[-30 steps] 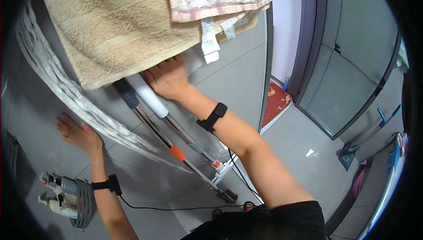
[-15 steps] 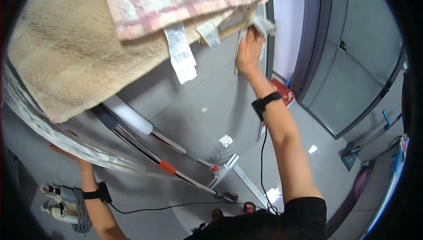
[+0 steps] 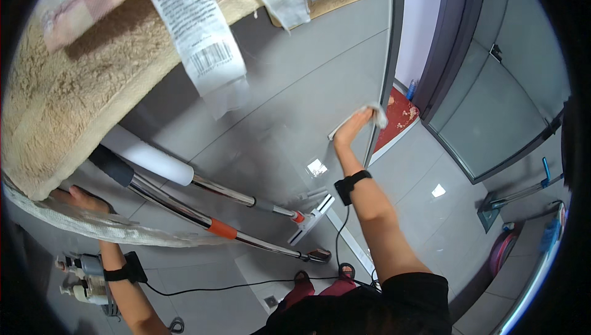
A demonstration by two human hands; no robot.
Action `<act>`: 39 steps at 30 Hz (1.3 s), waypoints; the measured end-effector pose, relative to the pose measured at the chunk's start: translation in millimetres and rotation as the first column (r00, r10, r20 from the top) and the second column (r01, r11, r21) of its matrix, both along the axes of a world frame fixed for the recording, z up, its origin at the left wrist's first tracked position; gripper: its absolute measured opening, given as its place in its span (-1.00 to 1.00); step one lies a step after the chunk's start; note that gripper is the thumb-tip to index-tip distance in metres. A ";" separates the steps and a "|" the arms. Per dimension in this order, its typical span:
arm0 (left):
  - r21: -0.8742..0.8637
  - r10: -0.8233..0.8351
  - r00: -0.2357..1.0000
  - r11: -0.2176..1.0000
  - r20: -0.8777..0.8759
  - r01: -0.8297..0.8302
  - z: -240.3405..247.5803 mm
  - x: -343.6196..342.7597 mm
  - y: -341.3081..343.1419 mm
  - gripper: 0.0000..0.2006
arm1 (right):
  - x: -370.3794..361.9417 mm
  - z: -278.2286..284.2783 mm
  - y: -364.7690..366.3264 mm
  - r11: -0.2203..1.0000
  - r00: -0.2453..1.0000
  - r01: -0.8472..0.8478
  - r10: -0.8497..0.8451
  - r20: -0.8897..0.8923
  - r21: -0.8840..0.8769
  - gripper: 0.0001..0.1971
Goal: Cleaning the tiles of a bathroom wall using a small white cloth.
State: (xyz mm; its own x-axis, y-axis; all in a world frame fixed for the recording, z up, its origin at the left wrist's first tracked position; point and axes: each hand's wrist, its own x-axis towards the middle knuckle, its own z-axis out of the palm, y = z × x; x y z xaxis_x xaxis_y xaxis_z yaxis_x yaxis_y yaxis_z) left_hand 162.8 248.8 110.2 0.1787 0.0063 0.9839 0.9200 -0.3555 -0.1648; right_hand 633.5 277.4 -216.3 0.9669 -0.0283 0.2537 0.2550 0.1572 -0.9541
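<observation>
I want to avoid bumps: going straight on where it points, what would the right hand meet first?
Past the pale cloth it touches, the right hand would probably meet the dark strip edging the tiled wall; the red mat looks farther off, though depth is unclear.

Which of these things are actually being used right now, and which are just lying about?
In use:
pale cloth, under the right hand
grey tiled wall, behind the cloth

Just around:
beige towel, hanging
white-gripped long tool
orange-banded pole
pump bottles
</observation>
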 end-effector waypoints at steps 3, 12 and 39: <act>0.029 -0.005 1.000 1.000 -0.001 0.005 -1.1 34.5 -4.0 -0.39 | -9.4 -17.7 0.6 0.971 0.883 -0.165 0.223 -0.413 0.171 -0.53; -0.232 -0.156 0.947 0.946 0.280 0.225 -29.3 -47.8 17.3 -0.44 | -139.0 192.8 -32.8 0.985 0.816 -0.108 0.166 0.554 -0.137 -0.57; -0.342 -0.114 0.946 0.914 0.304 0.220 -54.0 -65.2 31.4 -0.53 | -166.3 150.1 -38.0 0.956 0.619 -0.221 0.290 0.730 -0.192 -0.40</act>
State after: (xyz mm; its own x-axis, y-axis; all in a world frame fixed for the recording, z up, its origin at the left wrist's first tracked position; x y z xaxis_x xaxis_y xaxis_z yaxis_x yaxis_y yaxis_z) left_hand 97.6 280.2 56.2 -0.0645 0.3694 0.9270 0.8312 -0.4942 0.2548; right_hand 467.3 239.4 -66.2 0.4134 0.2421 0.8777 0.8422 0.2646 -0.4697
